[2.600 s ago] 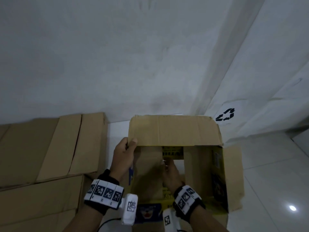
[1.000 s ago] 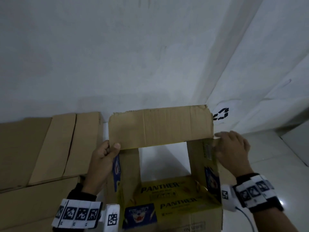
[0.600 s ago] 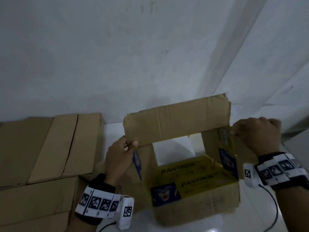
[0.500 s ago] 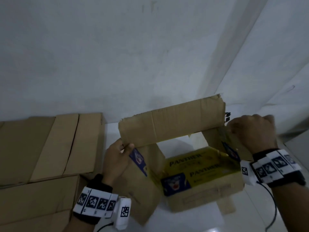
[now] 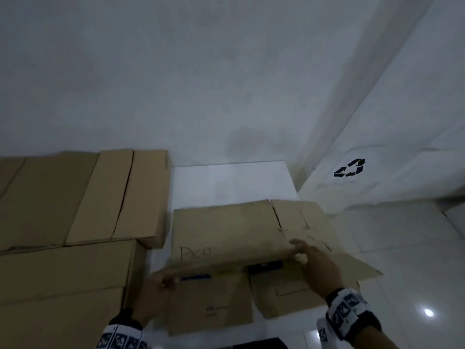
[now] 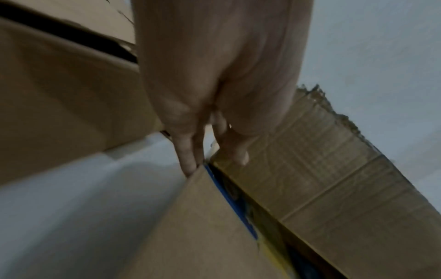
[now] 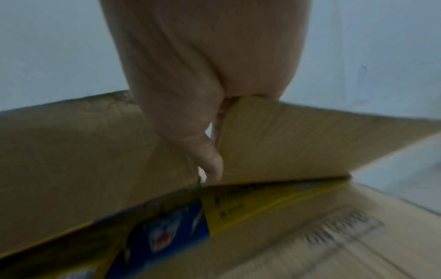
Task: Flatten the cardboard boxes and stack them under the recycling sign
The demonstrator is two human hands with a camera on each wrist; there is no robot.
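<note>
Pressing the brown, nearly collapsed cardboard box [image 5: 226, 250] flat on the white floor [image 5: 234, 182], with the black recycling sign [image 5: 350, 168] on the wall at two o'clock. Keeping both seams pinned while folding, judging that panels may spring back. Left hand [image 5: 156, 293] pinching the edge at eight o'clock; right hand [image 5: 317, 268] clamping a flap at four o'clock, wrists low.
</note>
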